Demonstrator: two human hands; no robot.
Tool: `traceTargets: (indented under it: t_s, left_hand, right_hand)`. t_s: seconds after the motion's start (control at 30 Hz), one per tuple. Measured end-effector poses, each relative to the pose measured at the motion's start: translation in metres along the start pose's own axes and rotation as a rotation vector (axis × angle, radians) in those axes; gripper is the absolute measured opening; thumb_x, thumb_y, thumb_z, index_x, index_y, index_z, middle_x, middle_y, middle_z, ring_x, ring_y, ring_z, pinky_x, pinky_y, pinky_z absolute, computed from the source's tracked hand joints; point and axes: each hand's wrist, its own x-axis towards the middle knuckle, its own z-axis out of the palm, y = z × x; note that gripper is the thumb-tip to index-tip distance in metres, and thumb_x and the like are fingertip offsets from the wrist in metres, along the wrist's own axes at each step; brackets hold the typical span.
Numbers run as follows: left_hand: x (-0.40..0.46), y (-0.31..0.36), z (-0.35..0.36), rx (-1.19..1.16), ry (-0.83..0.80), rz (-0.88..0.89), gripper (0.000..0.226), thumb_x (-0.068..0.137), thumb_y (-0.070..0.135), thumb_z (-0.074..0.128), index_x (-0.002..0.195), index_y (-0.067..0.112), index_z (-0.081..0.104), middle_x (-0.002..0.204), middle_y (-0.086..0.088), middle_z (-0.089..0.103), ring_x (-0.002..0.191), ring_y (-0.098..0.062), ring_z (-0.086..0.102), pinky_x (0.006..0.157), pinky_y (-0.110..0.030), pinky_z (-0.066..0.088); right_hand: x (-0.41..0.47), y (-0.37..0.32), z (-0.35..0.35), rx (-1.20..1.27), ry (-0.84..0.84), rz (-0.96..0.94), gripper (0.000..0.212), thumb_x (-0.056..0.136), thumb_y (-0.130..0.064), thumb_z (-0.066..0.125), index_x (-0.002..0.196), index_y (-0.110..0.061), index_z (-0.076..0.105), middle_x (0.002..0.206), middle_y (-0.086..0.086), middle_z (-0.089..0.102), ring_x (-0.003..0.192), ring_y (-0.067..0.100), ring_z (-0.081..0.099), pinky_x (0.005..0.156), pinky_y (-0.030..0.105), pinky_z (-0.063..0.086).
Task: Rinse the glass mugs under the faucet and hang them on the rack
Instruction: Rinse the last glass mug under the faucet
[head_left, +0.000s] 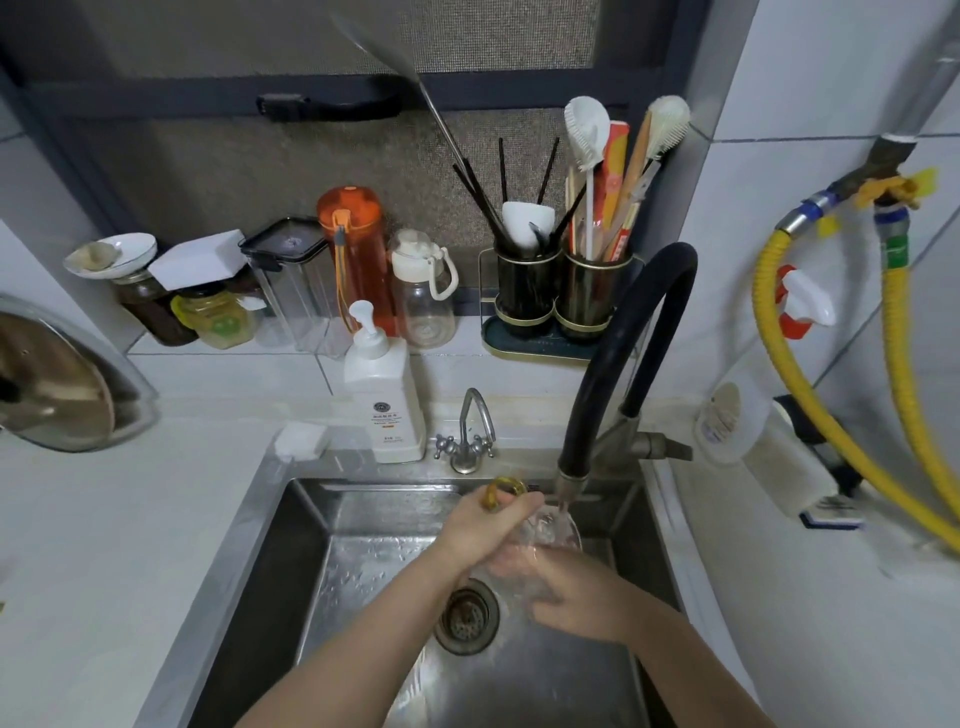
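Glass mug (540, 540) is held over the sink (291, 551), tilted, rim up under the spout of the black faucet (631, 364); water is seen running into it. Amber handle (503, 492) sticks up at the mug's far-left side.

Left hand (485, 530) is curled round the mug's upper part next to the handle; fingers are wrapped on the glass. Right hand (576, 597) is cupped under and against the mug's lower body, fingers bent round it. Both forearms are crossed in over the basin from the near edge.

Drain strainer (467, 616) sits in the basin floor just below-left of the mug. Basin floor is wet.

Small chrome tap (470, 434) is mounted at the sink's back rim, left of the black faucet. White pump bottle (382, 400) stands just left of it, a white sponge (301, 440) beyond that on the surface (104, 519).

On the ledge behind: utensil caddy (561, 306) with brushes and chopsticks, clear bottle with white cap (423, 296), orange bottle (358, 260), clear canister (296, 280), jars further left. Pot lid (57, 384) is leaned at the far left. Yellow hose (779, 374) is looped on the right wall.
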Motion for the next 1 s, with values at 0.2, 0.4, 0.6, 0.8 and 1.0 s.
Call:
traceTargets:
  t_s: [0.2,0.4,0.6,0.8,1.0]
  left_hand:
    - [-0.004,-0.001,0.002,-0.015,-0.028,-0.064,0.034,0.074,0.059,0.068,0.081,0.026,0.065,0.088,0.004,0.066,0.089,-0.015,0.062,0.087,-0.032,0.049]
    - [-0.024,-0.032,0.017,-0.587,-0.25,-0.105,0.054,0.082,0.058,0.057,0.128,0.033,0.049,0.112,-0.01,0.068,0.097,-0.024,0.069,0.093,-0.044,0.052]
    - [-0.015,-0.03,0.019,-0.601,-0.222,-0.143,0.048,0.081,0.053,0.065,0.115,0.019,0.063,0.105,-0.016,0.07,0.098,-0.037,0.067,0.09,-0.056,0.049]
    - [-0.006,-0.02,0.012,-0.532,-0.176,-0.218,0.061,0.081,0.059,0.059,0.117,0.009,0.062,0.095,-0.01,0.073,0.085,-0.024,0.071,0.065,-0.035,0.058]
    - [-0.007,-0.019,0.003,-0.459,-0.179,-0.272,0.065,0.085,0.064,0.049,0.12,0.011,0.058,0.1,-0.012,0.072,0.083,-0.026,0.072,0.061,-0.035,0.058]
  right_hand:
    - [0.001,0.014,0.003,-0.043,-0.017,0.039,0.042,0.087,-0.019,0.057,0.129,-0.019,0.054,0.117,0.001,0.066,0.104,0.012,0.062,0.092,0.03,0.05]
    - [-0.005,0.009,0.008,0.478,0.149,0.161,0.022,0.087,-0.014,0.062,0.105,-0.023,0.054,0.104,-0.007,0.068,0.106,0.006,0.065,0.098,0.032,0.05]
    - [-0.009,-0.002,0.001,0.186,0.03,0.08,0.03,0.093,-0.044,0.049,0.119,-0.03,0.056,0.116,-0.016,0.062,0.111,0.001,0.057,0.102,0.032,0.044]
    - [-0.003,-0.004,-0.003,0.343,0.012,0.068,0.061,0.093,-0.021,0.059,0.141,-0.035,0.024,0.132,-0.029,0.041,0.115,-0.025,0.04,0.099,0.005,0.034]
    - [-0.006,-0.002,-0.002,0.201,0.102,0.076,0.047,0.091,-0.023,0.058,0.135,-0.023,0.044,0.127,-0.011,0.059,0.116,0.0,0.056,0.102,0.026,0.045]
